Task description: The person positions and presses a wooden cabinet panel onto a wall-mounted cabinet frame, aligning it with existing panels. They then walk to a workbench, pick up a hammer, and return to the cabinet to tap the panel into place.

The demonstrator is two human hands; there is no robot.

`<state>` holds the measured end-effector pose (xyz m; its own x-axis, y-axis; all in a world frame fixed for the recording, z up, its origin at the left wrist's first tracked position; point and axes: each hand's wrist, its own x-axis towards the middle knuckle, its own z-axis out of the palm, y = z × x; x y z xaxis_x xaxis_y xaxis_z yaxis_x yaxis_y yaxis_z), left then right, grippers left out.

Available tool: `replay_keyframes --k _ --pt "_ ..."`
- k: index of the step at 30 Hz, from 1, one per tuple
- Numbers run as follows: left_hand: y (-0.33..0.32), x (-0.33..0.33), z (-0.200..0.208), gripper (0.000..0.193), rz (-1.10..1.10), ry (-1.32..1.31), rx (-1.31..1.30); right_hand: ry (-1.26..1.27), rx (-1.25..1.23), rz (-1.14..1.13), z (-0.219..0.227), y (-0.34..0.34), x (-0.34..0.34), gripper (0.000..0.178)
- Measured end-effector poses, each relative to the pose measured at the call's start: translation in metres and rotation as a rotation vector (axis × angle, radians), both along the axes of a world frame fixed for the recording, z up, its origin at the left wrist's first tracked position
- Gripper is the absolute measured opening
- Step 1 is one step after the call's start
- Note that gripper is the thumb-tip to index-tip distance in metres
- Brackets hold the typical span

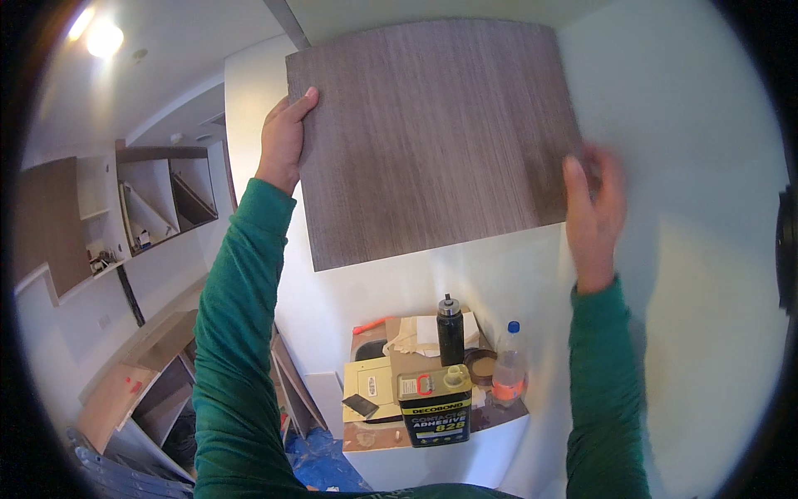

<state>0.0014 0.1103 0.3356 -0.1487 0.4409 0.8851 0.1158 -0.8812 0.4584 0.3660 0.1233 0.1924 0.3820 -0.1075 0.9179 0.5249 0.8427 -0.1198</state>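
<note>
A grey-brown wood-grain panel [432, 141] is held up in front of the pale wall, tilted so that its right side sits a little higher. My left hand [284, 137] is closed on its left edge, with the thumb on the front face and the fingers mostly hidden behind. At the lower right edge is my right hand [594, 216], its thumb against the panel and its fingers bent round the edge, somewhat blurred by motion. What lies behind the panel cannot be seen.
Below stands a small counter [382, 437] with a black-and-yellow adhesive can [434, 416], a dark flask [450, 333], a clear plastic bottle [509, 366], a phone-like dark slab [360, 406] and a brown tape roll [480, 366]. Open wall cabinets [166, 195] and a floor cabinet [158, 399] are at left.
</note>
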Motion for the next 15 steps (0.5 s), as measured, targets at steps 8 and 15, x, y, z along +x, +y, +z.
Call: replay_keyframes --k 8,15 --pt "-0.002 0.009 0.003 0.038 0.006 0.020 -0.033 0.516 -0.530 1.279 -0.095 -0.002 -0.025 0.038" --pt "-0.008 0.013 0.002 0.039 -0.024 0.020 -0.056 0.308 -0.352 1.645 -0.054 0.037 -0.013 0.053"
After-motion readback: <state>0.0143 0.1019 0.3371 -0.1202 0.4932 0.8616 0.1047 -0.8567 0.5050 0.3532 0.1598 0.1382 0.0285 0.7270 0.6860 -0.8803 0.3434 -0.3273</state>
